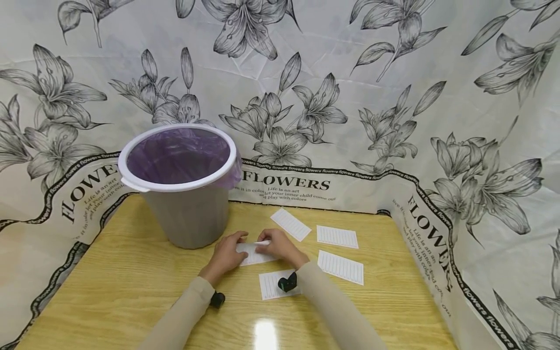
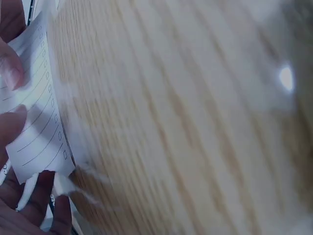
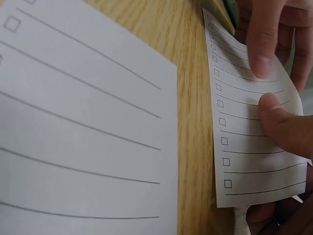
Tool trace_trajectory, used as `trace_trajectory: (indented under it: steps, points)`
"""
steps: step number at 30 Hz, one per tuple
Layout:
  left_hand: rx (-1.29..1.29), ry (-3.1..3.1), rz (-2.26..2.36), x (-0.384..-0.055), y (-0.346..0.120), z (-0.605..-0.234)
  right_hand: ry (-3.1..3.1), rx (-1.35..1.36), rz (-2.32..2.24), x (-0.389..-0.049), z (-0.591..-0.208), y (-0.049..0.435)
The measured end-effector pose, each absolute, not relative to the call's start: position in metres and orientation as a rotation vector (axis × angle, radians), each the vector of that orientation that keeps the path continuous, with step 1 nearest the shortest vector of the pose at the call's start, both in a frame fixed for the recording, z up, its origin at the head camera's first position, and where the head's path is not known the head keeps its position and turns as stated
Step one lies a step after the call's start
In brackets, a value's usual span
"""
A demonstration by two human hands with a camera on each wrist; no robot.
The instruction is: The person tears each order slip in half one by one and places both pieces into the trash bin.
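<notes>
A white sheet of lined paper [image 1: 253,255] with a column of small checkboxes is held between both hands near the middle of the table. My left hand [image 1: 227,253] pinches its left part, the thumb on the printed face and fingers beneath. On the right part, my right hand [image 1: 282,247] pinches it the same way. The far part of the sheet curves up between the hands. In the right wrist view both thumbs press close together on the lines of the paper [image 3: 244,142]. The right forearm passes over another lined sheet [image 1: 269,286], partly covering it.
A grey bin [image 1: 188,218] with a white rim and purple liner stands at the back left. More lined sheets lie right of the hands: one slanted sheet [image 1: 290,224], one farther right [image 1: 337,236] and one nearer [image 1: 341,267]. Flower-printed cloth [image 1: 284,182] borders the wooden table.
</notes>
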State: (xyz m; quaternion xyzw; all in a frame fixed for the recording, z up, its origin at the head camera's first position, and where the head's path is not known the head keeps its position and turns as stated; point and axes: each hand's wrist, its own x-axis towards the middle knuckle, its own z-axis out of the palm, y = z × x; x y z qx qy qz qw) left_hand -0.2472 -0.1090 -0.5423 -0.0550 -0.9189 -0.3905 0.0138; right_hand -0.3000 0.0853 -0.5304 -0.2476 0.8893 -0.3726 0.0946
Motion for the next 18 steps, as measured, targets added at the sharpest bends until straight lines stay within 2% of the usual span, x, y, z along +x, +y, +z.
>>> trace_trajectory:
  steps: [7, 18]
  points:
    - [-0.331, -2.720, -1.316, -0.244, -0.113, -0.542, 2.690, -0.740, -1.159, -0.288, -0.529, 0.088]
    - [-0.402, -2.619, -1.300, -0.242, -0.110, -0.522, 2.687, -0.814, -1.318, -0.276, -0.517, 0.100]
